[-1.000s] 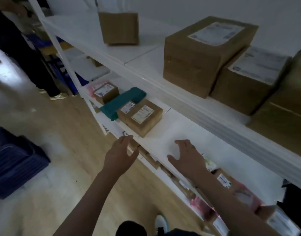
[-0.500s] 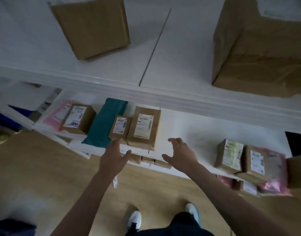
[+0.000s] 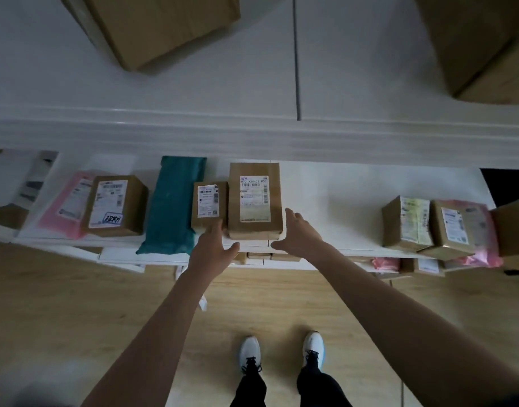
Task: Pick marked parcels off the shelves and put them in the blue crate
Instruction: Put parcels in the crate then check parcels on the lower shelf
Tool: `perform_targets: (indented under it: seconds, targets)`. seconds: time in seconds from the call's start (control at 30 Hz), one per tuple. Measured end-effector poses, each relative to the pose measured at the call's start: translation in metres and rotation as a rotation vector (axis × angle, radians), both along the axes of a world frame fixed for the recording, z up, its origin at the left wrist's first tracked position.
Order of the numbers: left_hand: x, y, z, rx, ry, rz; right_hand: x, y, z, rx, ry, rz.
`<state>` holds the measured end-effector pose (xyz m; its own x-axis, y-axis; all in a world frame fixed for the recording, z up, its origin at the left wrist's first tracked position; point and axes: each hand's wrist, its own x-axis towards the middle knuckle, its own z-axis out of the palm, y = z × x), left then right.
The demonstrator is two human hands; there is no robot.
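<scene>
Parcels sit on the middle shelf [image 3: 355, 201]; I see both hands now closer to the tall labelled box [image 3: 254, 201] than half a second ago. My left hand [image 3: 212, 249] and right hand [image 3: 299, 235] flank it, each grip wide, holding nothing.

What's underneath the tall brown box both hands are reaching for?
The tall brown box sits on what looks like a flatter brown parcel; only its front edge shows. The left hand and right hand flank it. Anything farther back is covered.

teal mailer [image 3: 173, 201], pink mailer [image 3: 67, 201], white shelf [image 3: 340, 189]
</scene>
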<state>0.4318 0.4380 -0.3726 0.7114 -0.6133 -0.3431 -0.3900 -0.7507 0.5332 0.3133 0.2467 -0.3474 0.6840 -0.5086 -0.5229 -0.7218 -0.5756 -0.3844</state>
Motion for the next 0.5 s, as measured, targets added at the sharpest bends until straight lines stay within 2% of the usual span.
perform_targets:
  seconds: [0.27, 0.5]
  targets:
    - [0.014, -0.026, -0.003, -0.069, 0.066, -0.061, 0.008, -0.009, -0.02, 0.113, -0.092, -0.119]
    - [-0.016, -0.023, -0.01, -0.039, -0.053, -0.147, -0.025, 0.003, -0.027, 0.108, -0.095, -0.179]
